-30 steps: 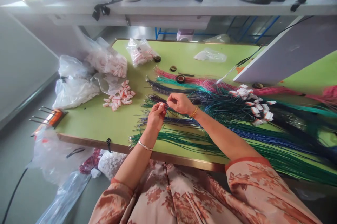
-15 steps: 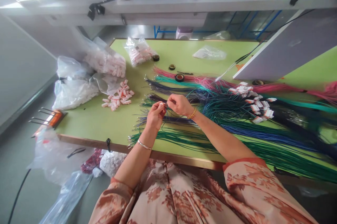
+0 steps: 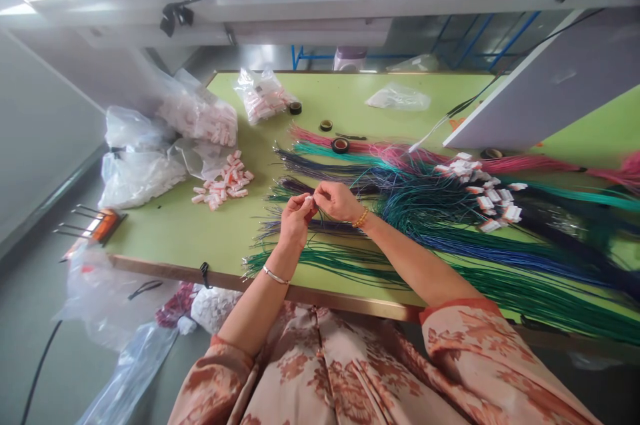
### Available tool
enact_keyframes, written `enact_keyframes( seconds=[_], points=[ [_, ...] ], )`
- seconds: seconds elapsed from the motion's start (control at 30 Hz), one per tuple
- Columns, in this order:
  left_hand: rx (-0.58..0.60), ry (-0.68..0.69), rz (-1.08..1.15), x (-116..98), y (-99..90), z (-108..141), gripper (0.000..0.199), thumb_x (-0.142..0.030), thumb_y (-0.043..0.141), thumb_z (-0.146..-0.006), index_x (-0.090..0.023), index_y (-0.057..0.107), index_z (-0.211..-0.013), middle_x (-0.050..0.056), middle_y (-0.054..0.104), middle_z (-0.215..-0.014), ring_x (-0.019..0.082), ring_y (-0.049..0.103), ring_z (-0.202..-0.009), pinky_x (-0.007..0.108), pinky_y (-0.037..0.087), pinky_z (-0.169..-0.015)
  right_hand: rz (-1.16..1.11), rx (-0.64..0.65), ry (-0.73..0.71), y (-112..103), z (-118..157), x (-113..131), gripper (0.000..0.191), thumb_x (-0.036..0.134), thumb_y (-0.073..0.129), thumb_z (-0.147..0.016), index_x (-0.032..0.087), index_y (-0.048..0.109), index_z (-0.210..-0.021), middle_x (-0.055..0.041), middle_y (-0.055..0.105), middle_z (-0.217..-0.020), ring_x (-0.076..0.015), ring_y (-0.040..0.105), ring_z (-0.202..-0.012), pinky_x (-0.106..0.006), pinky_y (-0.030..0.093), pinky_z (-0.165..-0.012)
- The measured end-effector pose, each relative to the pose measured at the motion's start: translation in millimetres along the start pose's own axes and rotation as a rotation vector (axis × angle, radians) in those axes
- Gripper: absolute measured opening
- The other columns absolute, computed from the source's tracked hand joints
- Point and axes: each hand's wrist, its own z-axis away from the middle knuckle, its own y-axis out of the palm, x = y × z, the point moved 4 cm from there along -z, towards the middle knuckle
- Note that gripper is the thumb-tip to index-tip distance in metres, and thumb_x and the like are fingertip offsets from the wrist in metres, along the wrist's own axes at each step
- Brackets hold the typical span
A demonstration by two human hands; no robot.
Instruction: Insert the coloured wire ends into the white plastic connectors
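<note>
My left hand (image 3: 296,217) pinches a small white connector housing (image 3: 309,200) between thumb and fingers. Right against it, my right hand (image 3: 336,200) is closed in a pinch on a thin dark wire, whose tip is hidden at the connector. Both hands are above bundles of wires: dark purple wires (image 3: 300,186), blue wires (image 3: 450,248) and green wires (image 3: 345,265), their metal-tipped ends towards the left. A pile of loose white and orange connectors (image 3: 225,184) lies left of my hands. Connectors with wires attached (image 3: 493,198) are heaped to the right.
Plastic bags of connectors (image 3: 200,115) stand at the table's left. Tape rolls (image 3: 341,145) lie beyond the wires, near pink wires (image 3: 530,164). A grey panel (image 3: 545,85) rises at the right, below a shelf (image 3: 310,8). An orange pronged holder (image 3: 105,225) is at the left edge.
My right hand has moved slightly left and down, closing the small gap to the connector in my left hand. The left hand stays almost in place.
</note>
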Motion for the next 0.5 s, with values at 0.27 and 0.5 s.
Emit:
enact_keyframes(
  seconds=[0.27,0.5],
  points=[
    [-0.005,-0.006,-0.012,-4.3,1.1,-0.6,0.031,-0.025,0.087,-0.058,-0.015,0.066,-0.079,-0.002,0.065,-0.071,0.006,0.056,-0.060,0.025,0.047,-0.068,0.057,0.014,-0.035,-2.3,0.5,7.6,0.017,0.027,0.050,-0.084,0.017,0.062,-0.076,-0.0023,0.065,-0.070,-0.0125,0.052,-0.061,-0.024,0.037,-0.060],
    [-0.057,0.026,-0.098,-4.8,-0.3,2.6,0.035,-0.027,0.089,-0.053,-0.015,0.066,-0.075,-0.002,0.064,-0.070,0.008,0.059,-0.064,0.027,0.050,-0.070,0.285,-0.009,-0.052,3.5,2.9,8.9,0.014,0.027,0.052,-0.082,0.017,0.061,-0.077,-0.0059,0.066,-0.075,-0.0155,0.053,-0.064,-0.026,0.036,-0.062]
  ],
)
